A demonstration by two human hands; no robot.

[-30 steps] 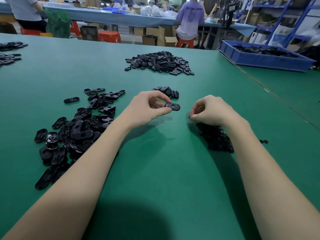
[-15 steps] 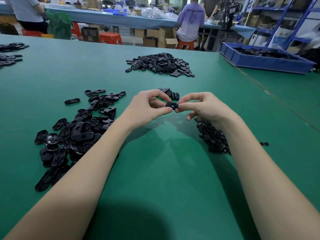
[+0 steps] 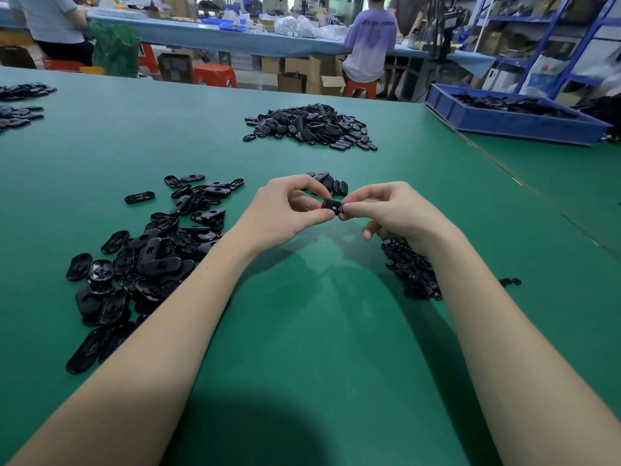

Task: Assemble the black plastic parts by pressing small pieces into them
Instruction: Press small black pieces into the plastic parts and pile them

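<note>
Item in hand: one black oval part (image 3: 331, 206), held above the table (image 3: 319, 331) at centre. Our left hand (image 3: 285, 211) pinches its left end between thumb and fingers; our right hand (image 3: 389, 210) pinches the right end, presumably pressing a small piece in, though that piece is too small to see.

Handling note: we judge it best to hold the part level, seat the piece square over its hole, then press straight in with the thumb.

Stock: loose oval parts (image 3: 151, 250) at 9 o'clock; small pieces (image 3: 411, 270) at 4 o'clock under our right wrist; a larger heap (image 3: 312, 126) at 12 o'clock.

Container: blue tray (image 3: 497, 121) at 2 o'clock, holding dark parts.
</note>
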